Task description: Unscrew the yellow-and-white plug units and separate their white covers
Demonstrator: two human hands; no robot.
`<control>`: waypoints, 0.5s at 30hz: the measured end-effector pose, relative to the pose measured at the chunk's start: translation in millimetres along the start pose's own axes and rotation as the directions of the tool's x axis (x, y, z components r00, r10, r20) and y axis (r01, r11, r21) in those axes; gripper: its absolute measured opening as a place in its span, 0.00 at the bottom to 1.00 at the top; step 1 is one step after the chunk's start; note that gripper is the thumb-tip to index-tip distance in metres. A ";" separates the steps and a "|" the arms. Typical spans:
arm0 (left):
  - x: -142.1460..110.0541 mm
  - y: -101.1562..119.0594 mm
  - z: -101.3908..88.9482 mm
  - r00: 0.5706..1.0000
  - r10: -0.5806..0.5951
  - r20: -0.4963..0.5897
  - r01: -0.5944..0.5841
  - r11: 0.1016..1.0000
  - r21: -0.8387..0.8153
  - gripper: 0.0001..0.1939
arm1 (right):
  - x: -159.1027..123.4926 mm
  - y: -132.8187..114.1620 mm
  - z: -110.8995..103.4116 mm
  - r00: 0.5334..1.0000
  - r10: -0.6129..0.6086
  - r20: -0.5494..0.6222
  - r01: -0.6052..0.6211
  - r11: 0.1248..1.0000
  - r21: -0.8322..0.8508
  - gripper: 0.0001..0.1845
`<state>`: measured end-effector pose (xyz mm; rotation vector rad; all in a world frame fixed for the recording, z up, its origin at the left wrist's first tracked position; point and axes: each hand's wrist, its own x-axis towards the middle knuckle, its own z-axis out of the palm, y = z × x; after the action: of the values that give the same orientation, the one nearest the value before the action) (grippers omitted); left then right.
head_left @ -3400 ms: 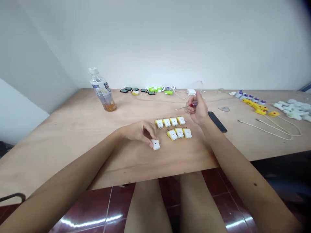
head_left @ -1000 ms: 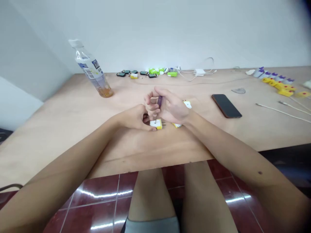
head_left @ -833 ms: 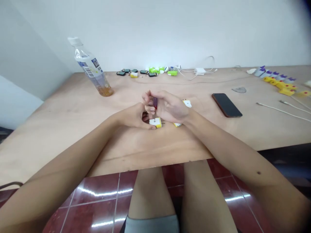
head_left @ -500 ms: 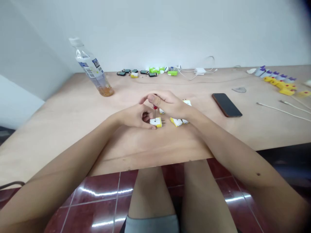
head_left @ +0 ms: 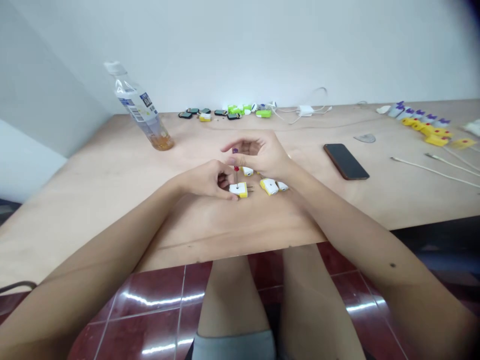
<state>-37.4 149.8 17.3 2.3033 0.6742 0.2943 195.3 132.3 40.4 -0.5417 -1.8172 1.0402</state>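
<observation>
A small white-and-yellow plug adapter lies on the table with its metal pins pointing right. My left hand grips its left end, thumb along the near side. Upright on the adapter stands a screwdriver, its tip at the hole in the white top. My right hand curls loosely round the handle, thumb in front and fingers arched behind. The purple top of the handle shows between them. Beside and beneath the right hand lie more white-and-yellow adapters, some partly hidden by it.
A tilted-looking drink bottle is at the back left. Dark-and-green pieces line the wall near a white cable. A phone lies right, with yellow parts and cable ends beyond.
My right hand has loosened and turned round the handle, its fingers lifting so the purple top now shows. The left hand keeps the adapter in place. The view has shifted slightly.
</observation>
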 end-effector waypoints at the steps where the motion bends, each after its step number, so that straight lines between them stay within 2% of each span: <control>1: 0.2 0.0 -0.1 1.000 -0.007 0.005 0.007 1.000 -0.006 0.22 | 0.6 0.4 -0.3 1.000 0.009 -0.019 -0.009 1.000 0.005 0.25; 7: -0.2 4.3 -0.6 1.000 0.003 0.020 -0.002 0.998 -0.067 0.21 | 3.1 -1.5 -9.5 0.999 0.041 -0.001 -0.041 0.999 0.029 0.24; 10: -1.1 8.1 -1.2 0.999 -0.014 0.029 0.017 0.994 -0.110 0.19 | 3.6 -3.8 -18.6 0.997 0.053 0.050 -0.054 0.998 0.013 0.21; 15: -0.6 12.7 -2.7 0.999 -0.036 0.025 0.038 0.995 -0.087 0.19 | 5.0 -5.0 -28.9 0.985 0.061 0.163 -0.068 0.997 0.034 0.20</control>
<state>-34.1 143.2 28.0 2.2053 0.6791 0.2740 218.9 145.4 52.8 -0.5074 -1.9267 1.1911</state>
